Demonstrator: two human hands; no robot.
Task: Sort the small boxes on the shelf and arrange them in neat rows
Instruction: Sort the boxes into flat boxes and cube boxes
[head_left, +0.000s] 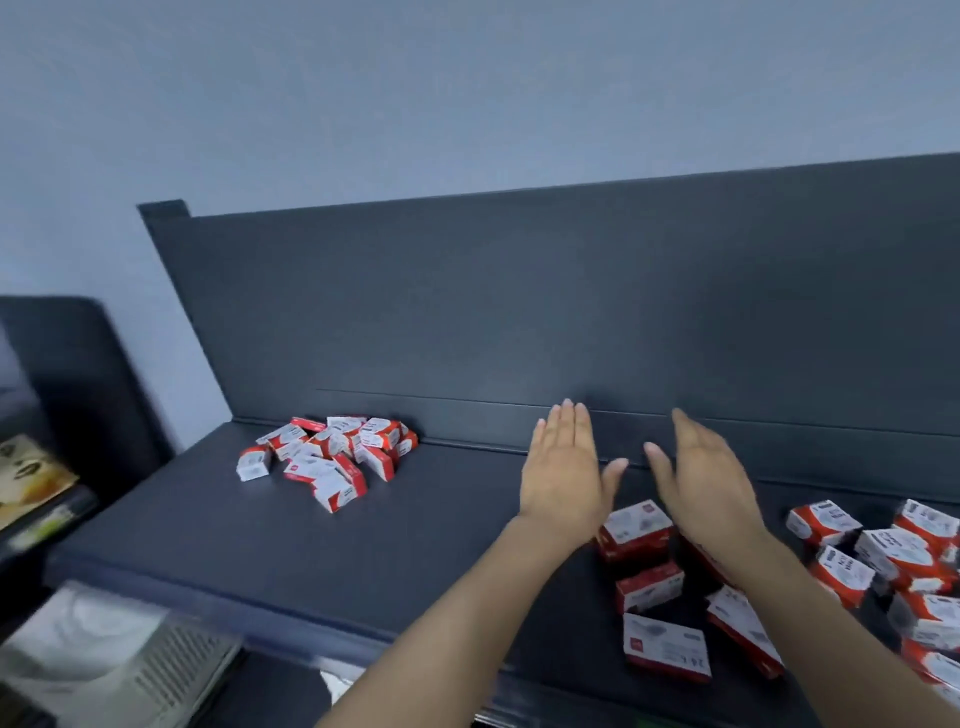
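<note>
A dark grey shelf (218, 540) carries two groups of small red-and-white boxes. A jumbled heap of smaller boxes (332, 457) lies at the back left against the shelf's back panel. Larger boxes (904, 566) are scattered on the right, and a few loose ones (644, 582) lie between my forearms. My left hand (566, 473) hovers flat over the middle of the shelf, fingers straight, holding nothing. My right hand (706, 483) is beside it, turned edge-on with straight fingers, also holding nothing. Neither hand touches a box.
The tall back panel (519, 312) closes off the rear of the shelf. A lower shelf with packaged goods (31, 483) shows at the left edge. A pale wire-like tray (119, 660) sits below the shelf's front edge at bottom left.
</note>
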